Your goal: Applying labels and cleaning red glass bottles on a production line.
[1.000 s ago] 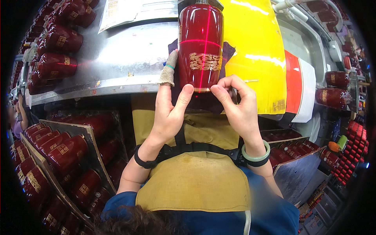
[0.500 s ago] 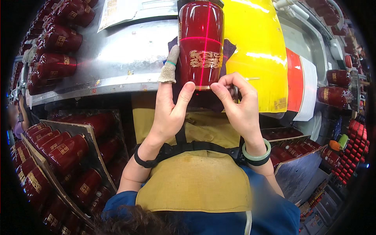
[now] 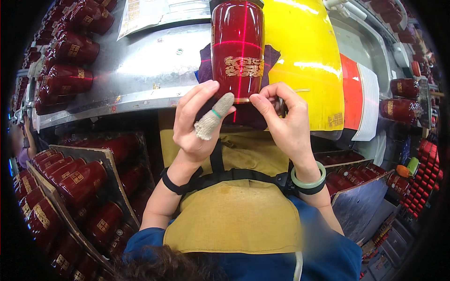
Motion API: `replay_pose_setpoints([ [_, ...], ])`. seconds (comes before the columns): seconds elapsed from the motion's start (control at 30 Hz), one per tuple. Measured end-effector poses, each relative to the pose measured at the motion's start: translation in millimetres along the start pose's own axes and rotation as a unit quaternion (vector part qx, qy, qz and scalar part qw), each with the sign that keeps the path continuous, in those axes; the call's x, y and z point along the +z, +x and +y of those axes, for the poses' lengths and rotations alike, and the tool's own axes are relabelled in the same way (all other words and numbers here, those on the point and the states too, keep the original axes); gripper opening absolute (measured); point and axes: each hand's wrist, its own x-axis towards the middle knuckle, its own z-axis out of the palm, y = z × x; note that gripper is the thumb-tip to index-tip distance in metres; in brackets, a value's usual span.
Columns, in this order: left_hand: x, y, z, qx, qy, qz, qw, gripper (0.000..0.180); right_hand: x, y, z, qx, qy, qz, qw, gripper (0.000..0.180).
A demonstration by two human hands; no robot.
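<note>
A glossy dark red jar (image 3: 238, 37) with a gold scroll ornament lies lengthwise before me on a dark purple cloth (image 3: 205, 61). A thin gold line (image 3: 241, 100) runs along its near rim. My left hand (image 3: 197, 114) is at the rim's left, fingers bent and apart. Its index finger wears a knitted grey finger sleeve (image 3: 212, 117), the tip touching the rim beside the gold line. At the line's right end my right hand (image 3: 286, 112) is closed, thumb and index pressed together at the rim. What lies between them is too small to make out.
A yellow sheet (image 3: 304, 61) covers the bench to the right, beside red and white sheets (image 3: 368, 103). Printed sheets (image 3: 143, 16) lie at the back left of the metal bench (image 3: 150, 65). More red jars (image 3: 70, 78) stand left, and others lie in board-sided racks (image 3: 84, 185) below.
My left hand has come back from the jar's left side, its sleeved index finger bending in to the near rim. The jar has shifted slightly; my right hand keeps its pinch.
</note>
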Motion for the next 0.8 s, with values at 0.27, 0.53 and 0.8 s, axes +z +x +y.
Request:
replay_pose_setpoints([
  [0.27,-5,13,-9,0.144,0.104,-0.066,0.982,0.024,1,0,0,-0.003,0.001,0.010,1.000,0.021],
  [0.53,-1,17,-3,0.147,0.075,-0.032,0.986,0.018,-2,1,-2,-0.001,-0.013,-0.001,1.000,0.021],
  [0.8,1,9,-11,0.137,0.090,-0.021,0.986,0.017,-30,3,-12,-0.030,-0.071,-0.038,0.996,0.020],
])
